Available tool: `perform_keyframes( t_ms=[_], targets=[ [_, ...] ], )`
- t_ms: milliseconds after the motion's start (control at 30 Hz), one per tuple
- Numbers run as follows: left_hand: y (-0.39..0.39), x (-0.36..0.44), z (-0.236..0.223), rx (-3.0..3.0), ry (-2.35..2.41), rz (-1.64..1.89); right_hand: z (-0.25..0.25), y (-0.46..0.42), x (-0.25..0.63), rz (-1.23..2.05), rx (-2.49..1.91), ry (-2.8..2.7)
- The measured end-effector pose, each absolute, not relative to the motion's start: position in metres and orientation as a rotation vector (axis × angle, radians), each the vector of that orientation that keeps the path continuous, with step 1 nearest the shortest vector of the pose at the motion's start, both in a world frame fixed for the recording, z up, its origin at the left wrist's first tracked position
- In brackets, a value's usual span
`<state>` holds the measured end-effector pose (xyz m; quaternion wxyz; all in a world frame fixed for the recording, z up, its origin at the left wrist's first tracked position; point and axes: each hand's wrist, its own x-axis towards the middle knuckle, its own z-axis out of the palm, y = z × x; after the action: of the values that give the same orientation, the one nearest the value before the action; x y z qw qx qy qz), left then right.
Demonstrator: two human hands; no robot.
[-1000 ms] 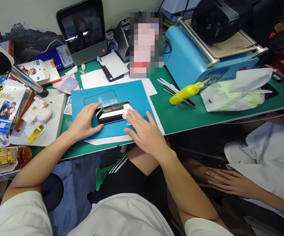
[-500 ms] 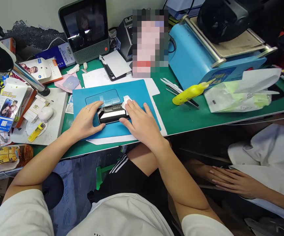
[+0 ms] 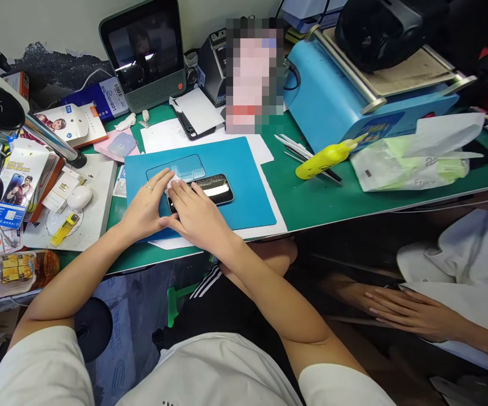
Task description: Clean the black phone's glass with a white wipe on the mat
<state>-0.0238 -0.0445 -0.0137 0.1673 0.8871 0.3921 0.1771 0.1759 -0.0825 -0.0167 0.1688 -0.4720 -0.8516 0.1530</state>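
A black phone (image 3: 212, 189) lies screen up on a blue mat (image 3: 247, 186) on the green bench. My left hand (image 3: 146, 206) rests flat against the phone's left end, its fingers spread and a ring on one finger. My right hand (image 3: 195, 214) lies over the left part of the screen, pressing a small white wipe (image 3: 175, 180) under its fingertips; only a corner of the wipe shows. A clear film (image 3: 180, 167) lies on the mat just behind the hands.
A yellow squeeze bottle (image 3: 326, 158) and tweezers lie right of the mat, beside a blue roller machine (image 3: 345, 96). A small screen device (image 3: 144, 51) stands at the back. Boxes, a lighter (image 3: 62, 228) and a lamp arm crowd the left. Another person's hand (image 3: 400, 310) rests at lower right.
My right hand has slid with the wipe from the phone's right end to its left end, uncovering the right part of the screen. The left hand has stayed in place.
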Motion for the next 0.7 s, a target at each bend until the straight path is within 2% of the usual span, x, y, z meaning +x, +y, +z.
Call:
perform_keyframes(
  t_ms=[400,700],
  targets=[
    [-0.053,-0.017,-0.002,2.629,1.082,0.420,-0.020,-0.112,0.184,0.422,-1.171,-2.433],
    [-0.051,-0.017,0.001,2.637,1.096,0.383,-0.028,-0.124,0.220,0.362,-1.215,-2.432]
  ],
)
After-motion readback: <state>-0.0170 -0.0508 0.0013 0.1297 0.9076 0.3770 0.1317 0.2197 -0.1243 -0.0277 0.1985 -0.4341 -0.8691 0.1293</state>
